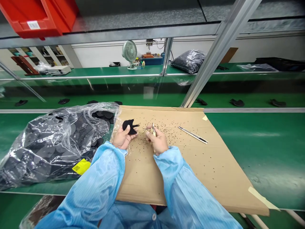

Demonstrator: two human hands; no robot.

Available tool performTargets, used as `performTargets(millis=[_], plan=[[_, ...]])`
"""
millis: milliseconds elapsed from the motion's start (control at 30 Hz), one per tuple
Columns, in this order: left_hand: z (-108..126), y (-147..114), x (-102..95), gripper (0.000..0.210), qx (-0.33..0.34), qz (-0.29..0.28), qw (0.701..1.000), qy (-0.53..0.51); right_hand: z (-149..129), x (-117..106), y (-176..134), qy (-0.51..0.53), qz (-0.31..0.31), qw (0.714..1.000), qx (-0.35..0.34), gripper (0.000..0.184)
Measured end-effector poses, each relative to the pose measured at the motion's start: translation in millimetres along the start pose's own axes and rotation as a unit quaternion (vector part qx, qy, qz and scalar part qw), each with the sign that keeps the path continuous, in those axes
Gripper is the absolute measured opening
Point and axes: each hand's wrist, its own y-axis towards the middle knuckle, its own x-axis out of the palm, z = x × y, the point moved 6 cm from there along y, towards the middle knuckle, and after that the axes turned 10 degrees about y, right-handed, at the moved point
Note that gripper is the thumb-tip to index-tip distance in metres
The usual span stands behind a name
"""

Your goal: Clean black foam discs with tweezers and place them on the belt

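My left hand is closed on a flat black piece with a notched edge and a narrow tab that points right. Just to its right, my right hand grips small nippers with pale yellow handles, their metal jaws pointing up and away from me. A gap separates the jaws from the tab. Both hands are above a cardboard sheet strewn with tiny black bits. A slim cutter knife lies on the cardboard to the right of my right hand.
A clear plastic bag full of black pieces lies at the left, bearing a yellow label. Behind the cardboard, several black pieces rest along a green strip. A metal post slants up at the right, and a red bin sits overhead.
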Motion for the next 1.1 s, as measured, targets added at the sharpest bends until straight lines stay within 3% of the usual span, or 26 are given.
performTargets(millis=[100, 167, 300, 500, 567, 667, 800, 933, 1100], plan=[[-1.0, -0.2, -1.9, 0.046, -0.008, 0.003, 1.0, 0.011, 4.5, 6.5, 0.5, 0.172, -0.044, 0.981, 0.083, 0.044], [-1.9, 0.3, -2.7, 0.047, -0.016, 0.002, 1.0, 0.022, 3.7, 9.0, -0.6, 0.186, -0.06, 0.977, 0.089, 0.045], [-2.1, 0.6, -4.0, 0.044, -0.024, 0.011, 1.0, 0.016, 1.6, 14.5, -4.7, 0.06, -0.095, 0.993, 0.031, 0.043], [-2.0, -2.0, -3.1, 0.039, -0.059, 0.018, 0.998, 0.012, -9.2, 25.0, -14.5, -0.102, -0.16, 0.978, -0.087, 0.035], [-3.2, -2.2, -3.9, 0.034, -0.076, 0.025, 0.997, 0.0, -16.3, 26.6, -18.6, -0.18, -0.153, 0.96, -0.148, 0.031], [-6.3, -1.9, -1.5, 0.022, -0.106, -0.006, 0.994, -0.032, -22.6, 34.6, -27.0, -0.331, -0.158, 0.901, -0.234, 0.03], [-10.0, -2.7, 3.0, 0.017, -0.131, -0.077, 0.988, -0.033, -20.1, 43.9, -32.6, -0.443, -0.177, 0.838, -0.264, 0.031], [-12.9, -4.0, 3.8, 0.02, -0.146, -0.086, 0.986, -0.006, -17.8, 47.4, -33.2, -0.496, -0.186, 0.808, -0.259, 0.03], [-12.5, -5.5, 6.9, 0.019, -0.146, -0.06, 0.987, 0.008, -17.1, 48.9, -33.9, -0.521, -0.193, 0.796, -0.239, 0.029]])
